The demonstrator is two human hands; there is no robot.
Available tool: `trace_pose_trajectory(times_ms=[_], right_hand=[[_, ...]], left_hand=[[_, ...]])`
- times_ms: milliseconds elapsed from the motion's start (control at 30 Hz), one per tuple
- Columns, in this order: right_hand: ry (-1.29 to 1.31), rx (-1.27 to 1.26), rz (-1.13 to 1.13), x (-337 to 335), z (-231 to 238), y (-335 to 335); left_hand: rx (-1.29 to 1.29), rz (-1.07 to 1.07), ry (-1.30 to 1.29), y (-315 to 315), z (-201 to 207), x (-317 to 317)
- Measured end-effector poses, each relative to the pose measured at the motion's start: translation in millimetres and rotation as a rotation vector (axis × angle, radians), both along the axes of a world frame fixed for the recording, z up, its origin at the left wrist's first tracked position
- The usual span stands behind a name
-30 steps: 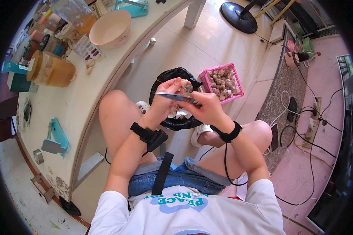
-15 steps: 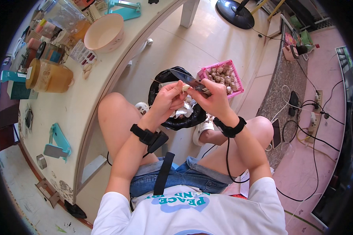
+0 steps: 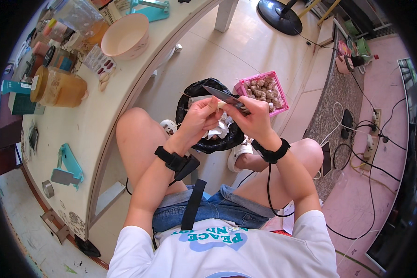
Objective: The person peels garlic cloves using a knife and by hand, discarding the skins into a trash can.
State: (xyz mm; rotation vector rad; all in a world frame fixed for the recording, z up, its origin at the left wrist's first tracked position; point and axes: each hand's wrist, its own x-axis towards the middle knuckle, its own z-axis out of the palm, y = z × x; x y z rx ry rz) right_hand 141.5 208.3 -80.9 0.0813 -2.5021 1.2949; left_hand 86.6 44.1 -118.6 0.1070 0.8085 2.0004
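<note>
Between my knees, both hands meet above a bin lined with a black bag (image 3: 185, 113). My left hand (image 3: 199, 115) pinches a pale garlic clove (image 3: 221, 105) with thumb and fingertips. Closed around a knife, my right hand (image 3: 255, 116) has its thumb at the clove. The knife's blade (image 3: 220, 94) points up and left over the bin. Crumpled white paper (image 3: 220, 129) lies in the bin below my hands. Just beyond my right hand, a pink basket (image 3: 281, 88) holds many garlic bulbs (image 3: 264, 90).
On the table (image 3: 92, 134) at left stand a pale bowl (image 3: 125, 37), a jar of amber contents (image 3: 60, 87), several peeled cloves (image 3: 104, 81) and a teal phone stand (image 3: 68, 166). A round black base (image 3: 280, 17) rests on the floor ahead. Cables (image 3: 373, 185) trail at right.
The knife blade has tilted a little and shifted slightly right and down. My fingers have moved slightly around the clove.
</note>
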Motion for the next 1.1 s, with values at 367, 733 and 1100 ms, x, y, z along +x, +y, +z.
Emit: trace_pose_trajectory(times_ms=[367, 733, 1100], right_hand=[[-0.035, -0.081, 0.035, -1.5, -1.3, 3.6], [-0.043, -0.019, 0.108, 0.1, -1.5, -2.5], [-0.027, 0.036, 0.242, 2.8, -0.2, -7.5]], left_hand=[[-0.136, 0.108, 0.153, 3.9, 4.2, 4.0], [-0.204, 0.157, 0.217, 1.6, 10.0, 0.7], [-0.105, 0.21, -0.076, 3.3, 13.2, -1.8]])
